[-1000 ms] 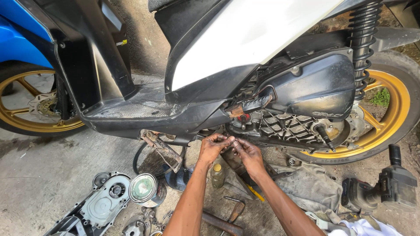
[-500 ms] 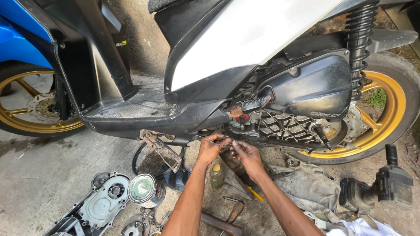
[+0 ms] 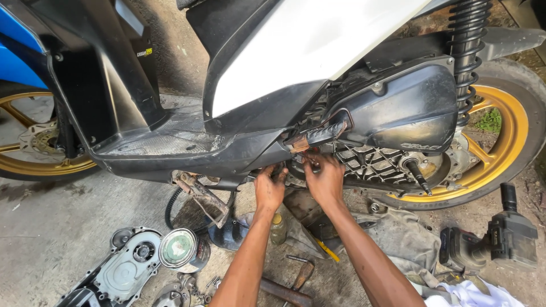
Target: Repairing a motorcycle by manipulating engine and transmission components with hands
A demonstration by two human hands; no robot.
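A black and white scooter [image 3: 296, 62] stands in front of me with its side engine cover off, showing the ribbed engine case [image 3: 369, 162]. My left hand [image 3: 269, 189] and my right hand [image 3: 324, 179] reach up side by side under the folded footpeg [image 3: 318, 135], fingers pressed into the front of the open case. What the fingers grip is hidden by the hands and the shadow. A bare shaft [image 3: 414, 170] sticks out near the gold rear wheel [image 3: 500, 136].
On the concrete lie the removed grey engine cover [image 3: 122, 270], a round pulley part [image 3: 178, 248], a black drive belt [image 3: 170, 207], a small oil bottle [image 3: 277, 227], a hammer [image 3: 284, 290], dirty rags [image 3: 398, 233] and a black cordless impact wrench [image 3: 495, 239]. The side stand [image 3: 202, 196] hangs down left.
Both hands have moved up from below the frame into the open engine case, and my view has come closer to the scooter.
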